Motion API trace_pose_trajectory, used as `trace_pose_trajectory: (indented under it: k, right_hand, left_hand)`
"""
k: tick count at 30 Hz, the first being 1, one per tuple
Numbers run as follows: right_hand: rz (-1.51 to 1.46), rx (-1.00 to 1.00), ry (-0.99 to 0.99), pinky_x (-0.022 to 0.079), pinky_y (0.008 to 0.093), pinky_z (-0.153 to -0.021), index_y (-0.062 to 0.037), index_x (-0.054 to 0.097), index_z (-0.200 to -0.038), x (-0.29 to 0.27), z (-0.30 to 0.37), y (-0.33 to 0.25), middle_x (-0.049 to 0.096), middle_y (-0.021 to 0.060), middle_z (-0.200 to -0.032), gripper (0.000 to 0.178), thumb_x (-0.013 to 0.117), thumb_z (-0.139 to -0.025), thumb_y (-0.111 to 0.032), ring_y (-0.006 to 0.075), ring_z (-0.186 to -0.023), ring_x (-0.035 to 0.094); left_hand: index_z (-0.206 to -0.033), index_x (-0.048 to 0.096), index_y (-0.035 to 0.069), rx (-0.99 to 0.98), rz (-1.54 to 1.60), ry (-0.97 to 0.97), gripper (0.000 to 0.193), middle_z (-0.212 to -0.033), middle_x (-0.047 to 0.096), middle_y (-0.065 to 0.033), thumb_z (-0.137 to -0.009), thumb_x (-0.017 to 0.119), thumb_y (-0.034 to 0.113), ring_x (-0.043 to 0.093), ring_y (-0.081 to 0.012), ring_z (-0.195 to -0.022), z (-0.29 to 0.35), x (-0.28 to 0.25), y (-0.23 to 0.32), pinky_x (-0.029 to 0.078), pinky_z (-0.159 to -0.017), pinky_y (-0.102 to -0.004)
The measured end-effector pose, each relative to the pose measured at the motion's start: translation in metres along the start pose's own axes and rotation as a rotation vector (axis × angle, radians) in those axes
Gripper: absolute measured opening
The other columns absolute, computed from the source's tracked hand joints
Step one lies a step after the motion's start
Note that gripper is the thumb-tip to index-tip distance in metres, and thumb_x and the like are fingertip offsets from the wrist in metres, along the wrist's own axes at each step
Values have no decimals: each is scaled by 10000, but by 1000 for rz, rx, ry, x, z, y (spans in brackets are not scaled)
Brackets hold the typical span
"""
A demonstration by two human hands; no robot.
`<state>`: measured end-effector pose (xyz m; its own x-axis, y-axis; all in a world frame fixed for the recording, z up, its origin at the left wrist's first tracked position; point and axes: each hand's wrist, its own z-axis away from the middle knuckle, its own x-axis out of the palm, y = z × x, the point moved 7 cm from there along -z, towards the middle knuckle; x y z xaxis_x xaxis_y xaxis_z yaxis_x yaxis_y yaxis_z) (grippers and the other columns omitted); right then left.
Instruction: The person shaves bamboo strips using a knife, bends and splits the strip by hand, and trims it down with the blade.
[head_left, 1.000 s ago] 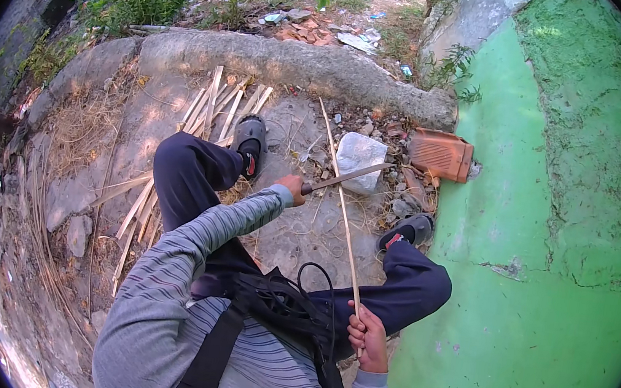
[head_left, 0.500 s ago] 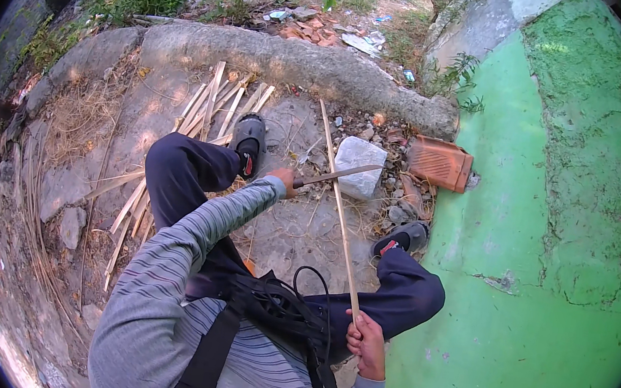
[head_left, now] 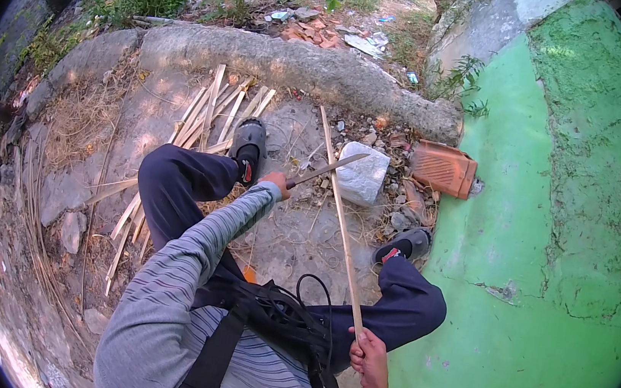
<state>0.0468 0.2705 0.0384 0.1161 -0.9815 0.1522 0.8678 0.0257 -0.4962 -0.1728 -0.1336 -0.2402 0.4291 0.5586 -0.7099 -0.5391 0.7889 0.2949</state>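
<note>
My left hand (head_left: 277, 183) is closed round the handle of a long knife (head_left: 322, 172), its narrow dark blade angled up and to the right. The blade crosses the upper part of a long pale strip of wood or bamboo (head_left: 343, 222); whether they touch I cannot tell. My right hand (head_left: 371, 363), low and near my right thigh, is wrapped round the strip's near end. The strip slants away from me to the upper left. Just right of its upper part, under the knife tip, sits a pale, blocky stone (head_left: 362, 175).
Several pale strips (head_left: 202, 114) lie by my left shoe (head_left: 249, 142). An orange ridged brick (head_left: 444, 168) stands against the green wall (head_left: 489, 237), beyond my right shoe (head_left: 407, 243). A low concrete kerb (head_left: 265, 55) curves across the far side, with rubble and plants behind it.
The knife tip has swung up and to the left, so the blade is steeper. My left hand has drawn back slightly to the left; my right hand and the strip have shifted slightly down.
</note>
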Motion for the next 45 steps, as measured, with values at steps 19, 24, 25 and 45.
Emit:
trace_pose_trajectory:
  k: [19,24,25,45]
  right_hand:
    - [-204,-406,-118,268,173,-398,-60,544,-1249,36,-70,-64,436,-22,-693,264,437,-1051,-196,19,-467,332]
    - [-314,-412,-241,336,204,-445,-64,535,-1249,54,-192,-73,471,-3,-733,257,429,-1052,-191,48,-512,380]
    - [-308,-389,-264,345,210,-452,-63,534,-1242,59,-205,-71,479,2,-741,251,427,-1052,-186,56,-520,388]
    - [31,-440,69,388,267,-433,-44,590,-1118,44,-231,-25,568,45,-708,248,466,-1007,-227,109,-537,507]
  left_hand:
    - [-738,645,-23,47,746,8,338,-654,651,-124,-699,792,279,661,-231,-578,31,-45,15,516,-572,-379]
    - [-856,688,9,401,238,310,337,-760,692,-198,-675,743,288,700,-347,-746,97,-89,32,543,-711,-418]
    - [-855,685,7,451,158,357,348,-740,682,-197,-661,753,289,700,-340,-746,107,-93,31,538,-719,-419]
    - [-1008,731,157,469,-375,144,300,-910,725,-171,-733,654,247,702,-372,-874,135,-59,84,566,-805,-464]
